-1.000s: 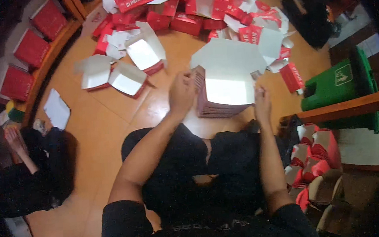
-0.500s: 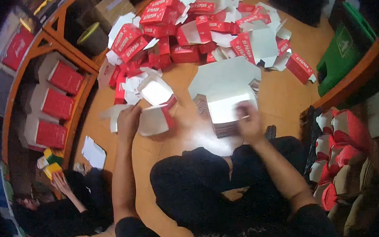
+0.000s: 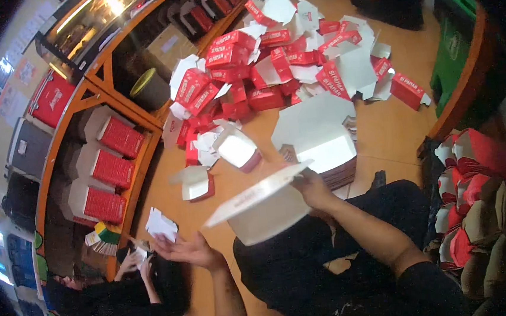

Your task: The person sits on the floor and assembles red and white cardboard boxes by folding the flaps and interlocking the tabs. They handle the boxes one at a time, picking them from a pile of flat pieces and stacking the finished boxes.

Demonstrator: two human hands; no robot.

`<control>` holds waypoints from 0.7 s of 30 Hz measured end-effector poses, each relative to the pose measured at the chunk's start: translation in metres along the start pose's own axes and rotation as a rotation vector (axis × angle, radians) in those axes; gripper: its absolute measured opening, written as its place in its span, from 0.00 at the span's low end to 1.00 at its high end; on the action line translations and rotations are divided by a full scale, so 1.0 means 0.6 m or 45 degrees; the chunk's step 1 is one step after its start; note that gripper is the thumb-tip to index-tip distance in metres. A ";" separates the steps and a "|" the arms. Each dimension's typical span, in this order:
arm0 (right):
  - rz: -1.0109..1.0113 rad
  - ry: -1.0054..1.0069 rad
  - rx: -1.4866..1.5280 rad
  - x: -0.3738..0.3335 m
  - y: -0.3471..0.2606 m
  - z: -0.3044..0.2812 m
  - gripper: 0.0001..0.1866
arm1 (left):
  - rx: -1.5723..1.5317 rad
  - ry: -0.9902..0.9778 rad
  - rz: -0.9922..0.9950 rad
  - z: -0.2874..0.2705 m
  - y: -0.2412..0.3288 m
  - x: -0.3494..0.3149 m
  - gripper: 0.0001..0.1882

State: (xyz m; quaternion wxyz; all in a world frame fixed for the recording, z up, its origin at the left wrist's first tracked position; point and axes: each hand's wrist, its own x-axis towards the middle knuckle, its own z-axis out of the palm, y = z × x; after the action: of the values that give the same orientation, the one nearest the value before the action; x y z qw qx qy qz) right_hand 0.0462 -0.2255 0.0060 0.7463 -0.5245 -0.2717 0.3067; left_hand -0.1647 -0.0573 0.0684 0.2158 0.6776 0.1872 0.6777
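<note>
My right hand (image 3: 315, 192) grips one end of an unfolded cardboard box blank (image 3: 263, 216), white on the side I see, tilted above my lap. Its far end reaches toward my left hand (image 3: 192, 250), which is open with its fingers spread and nothing in it. Just beyond the right hand lies a stack of flat box blanks (image 3: 315, 117), white face up. Left of the stack, a folded white and red box (image 3: 241, 148) stands open on the floor. A similar smaller-looking box (image 3: 197, 185) sits nearer to the left hand.
A big heap of red and white boxes (image 3: 280, 55) covers the floor ahead. On the left, a wooden shelf (image 3: 140, 193) holds red boxes. A co-worker's hands (image 3: 135, 259) handle something white at lower left. Packed boxes (image 3: 470, 194) and a green bin (image 3: 453, 59) stand at right.
The right hand has lifted a box blank off the stack toward the left. My left hand has let go of a folded box, left on the floor, and drawn back. The view has shifted left.
</note>
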 end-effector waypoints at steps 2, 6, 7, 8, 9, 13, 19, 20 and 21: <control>-0.310 0.038 -0.449 -0.027 0.016 -0.039 0.17 | -0.481 -0.126 -0.577 -0.013 -0.003 -0.061 0.54; 0.126 0.033 0.125 -0.077 0.016 -0.096 0.15 | -1.279 -0.406 -1.213 0.014 0.027 -0.140 0.54; 0.107 0.078 0.031 -0.085 0.017 -0.101 0.16 | -1.427 -0.410 -1.290 0.024 0.039 -0.151 0.54; 0.086 0.122 -0.044 -0.092 0.018 -0.098 0.18 | -1.378 -0.562 -1.258 0.030 0.048 -0.156 0.54; 0.065 0.166 -0.120 -0.097 0.016 -0.096 0.20 | -1.326 -0.712 -1.222 0.036 0.055 -0.160 0.54; 0.049 0.299 0.054 -0.108 0.014 -0.103 0.21 | -1.192 -1.157 -0.927 0.047 0.074 -0.158 0.50; 0.118 0.202 0.083 -0.129 -0.002 -0.110 0.28 | -0.866 -1.185 -0.986 0.062 0.033 -0.185 0.34; 0.035 0.129 0.118 -0.132 0.000 -0.110 0.25 | -0.837 -1.134 -1.072 0.067 0.035 -0.188 0.32; -0.047 0.055 0.154 -0.134 0.001 -0.110 0.23 | -0.808 -1.079 -1.157 0.071 0.038 -0.189 0.29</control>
State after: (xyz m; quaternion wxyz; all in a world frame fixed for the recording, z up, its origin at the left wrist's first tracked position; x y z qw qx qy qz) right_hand 0.0408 -0.3257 -0.0211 0.7878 -0.4800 -0.2461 0.2974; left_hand -0.1245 -0.1398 -0.0136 0.7199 0.6424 0.1449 0.2192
